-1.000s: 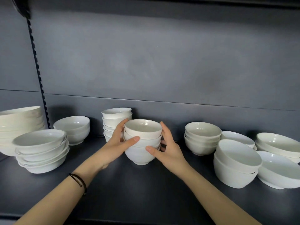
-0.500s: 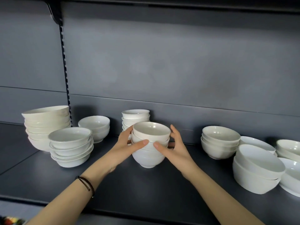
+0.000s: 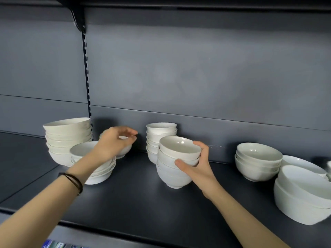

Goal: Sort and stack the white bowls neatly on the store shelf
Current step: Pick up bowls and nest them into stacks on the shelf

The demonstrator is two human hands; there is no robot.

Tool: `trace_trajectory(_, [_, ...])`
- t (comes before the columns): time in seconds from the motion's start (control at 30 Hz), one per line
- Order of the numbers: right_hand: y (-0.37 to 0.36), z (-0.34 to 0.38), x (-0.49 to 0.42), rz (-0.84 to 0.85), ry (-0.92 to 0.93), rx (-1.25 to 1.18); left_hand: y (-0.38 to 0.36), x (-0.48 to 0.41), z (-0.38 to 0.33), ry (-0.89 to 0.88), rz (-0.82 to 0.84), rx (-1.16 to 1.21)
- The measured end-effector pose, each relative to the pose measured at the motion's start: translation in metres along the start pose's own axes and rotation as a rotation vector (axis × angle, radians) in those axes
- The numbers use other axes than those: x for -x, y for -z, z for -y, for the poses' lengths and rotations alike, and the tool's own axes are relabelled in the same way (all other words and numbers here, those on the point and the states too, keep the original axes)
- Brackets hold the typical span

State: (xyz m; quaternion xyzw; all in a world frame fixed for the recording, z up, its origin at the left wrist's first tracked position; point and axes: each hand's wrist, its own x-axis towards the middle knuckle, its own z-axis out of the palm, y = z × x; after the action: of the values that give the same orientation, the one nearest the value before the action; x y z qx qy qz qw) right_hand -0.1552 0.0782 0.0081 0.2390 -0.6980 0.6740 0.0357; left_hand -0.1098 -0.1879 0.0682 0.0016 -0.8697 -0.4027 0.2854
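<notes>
here the right hand (image 3: 199, 170) grips one bowl stack (image 3: 171, 178).

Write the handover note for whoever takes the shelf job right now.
Left hand: open, blurred, over the back-left bowls, holding nothing visible.
Right hand: grips the front small-bowl stack, standing on the shelf before the taller small-bowl stack.
Done: stacks stand at left and middle.
Left: merge the front stack with the similar one behind, probably; far-right large bowls sit tilted, loosely nested.
</notes>
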Motion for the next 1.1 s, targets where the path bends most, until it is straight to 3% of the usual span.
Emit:
trace_trajectory(0.1, [-0.001,-0.001,0.0,0.024,0.005,0.004,0.017,-0.015,0.017,-0.02,0.07,-0.356])
trace_trajectory(0.2, [0.002,-0.002,-0.001,0.044,0.01,0.02,0.011,-0.013,0.016,-0.159,0.121,-0.445])
trace_trajectory(0.3, [0.002,-0.003,0.0,0.033,0.018,0.042,-0.013,0.002,-0.005,-0.277,0.255,-0.301])
trace_trajectory(0.4, [0.004,-0.005,0.001,0.043,0.021,0.0,-0.038,0.017,-0.018,-0.071,0.485,0.057])
trace_trajectory(0.5, [0.011,-0.006,0.004,0.103,-0.046,-0.029,-0.059,0.025,-0.02,0.019,0.596,0.254])
trace_trajectory(0.83, [0.007,-0.004,0.013,0.237,-0.019,0.034,-0.074,0.048,-0.015,0.105,0.466,0.455])
trace_trajectory(1.1, [-0.018,-0.009,0.011,0.282,-0.016,0.148,-0.049,0.057,0.011,0.055,0.391,0.482])
